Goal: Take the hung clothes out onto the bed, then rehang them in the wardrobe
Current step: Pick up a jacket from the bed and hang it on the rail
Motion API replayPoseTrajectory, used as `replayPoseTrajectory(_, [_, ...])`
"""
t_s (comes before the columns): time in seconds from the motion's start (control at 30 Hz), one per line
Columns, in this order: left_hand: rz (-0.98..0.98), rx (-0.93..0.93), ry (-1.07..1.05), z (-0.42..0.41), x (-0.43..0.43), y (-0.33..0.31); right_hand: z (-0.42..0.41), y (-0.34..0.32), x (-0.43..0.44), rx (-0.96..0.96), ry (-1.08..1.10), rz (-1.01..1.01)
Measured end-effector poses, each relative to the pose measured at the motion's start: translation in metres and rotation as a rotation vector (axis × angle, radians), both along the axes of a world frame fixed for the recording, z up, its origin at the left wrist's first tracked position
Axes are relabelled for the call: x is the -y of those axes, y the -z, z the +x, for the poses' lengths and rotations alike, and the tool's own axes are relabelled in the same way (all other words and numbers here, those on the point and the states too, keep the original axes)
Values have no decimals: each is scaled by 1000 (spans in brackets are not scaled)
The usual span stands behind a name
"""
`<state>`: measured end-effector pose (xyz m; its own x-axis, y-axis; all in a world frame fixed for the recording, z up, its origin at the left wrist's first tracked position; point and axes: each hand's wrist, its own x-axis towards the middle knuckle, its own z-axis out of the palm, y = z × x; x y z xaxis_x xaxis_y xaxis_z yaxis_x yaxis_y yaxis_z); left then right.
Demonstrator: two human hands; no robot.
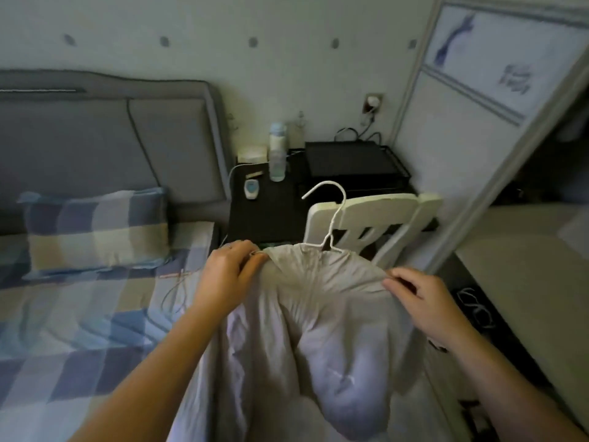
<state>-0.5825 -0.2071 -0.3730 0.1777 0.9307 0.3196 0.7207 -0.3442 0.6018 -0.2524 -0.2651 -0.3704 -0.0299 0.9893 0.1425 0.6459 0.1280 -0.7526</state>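
A pale grey-beige garment (312,314) hangs on a white wire hanger (331,215) whose hook sticks up in the middle of the view. My left hand (229,272) pinches the garment's left shoulder. My right hand (424,301) pinches its right shoulder. The cloth droops down between my arms at the bed's edge. The bed (79,314) with a blue and cream checked cover lies to the left. The wardrobe's sliding door (471,122) stands at the right, with a dark opening (554,167) beside it.
A checked pillow (95,231) rests against the grey headboard (111,138). A dark bedside table (264,212) carries a bottle (277,154) and small items. A white chair (376,218) stands behind the garment. A thin wire hanger (178,291) lies on the bed.
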Motion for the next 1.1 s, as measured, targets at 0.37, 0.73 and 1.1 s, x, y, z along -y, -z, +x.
replayPoseTrajectory(0.37, [67, 96, 558, 179, -169, -22, 107, -19, -37, 97, 466, 63])
replayPoseTrajectory(0.73, [13, 176, 1082, 377, -272, -73, 163, -96, -31, 286, 1003, 141])
replayPoseTrajectory(1.1, [139, 430, 1292, 587, -228, -174, 244, -212, 19, 573, 1382, 203])
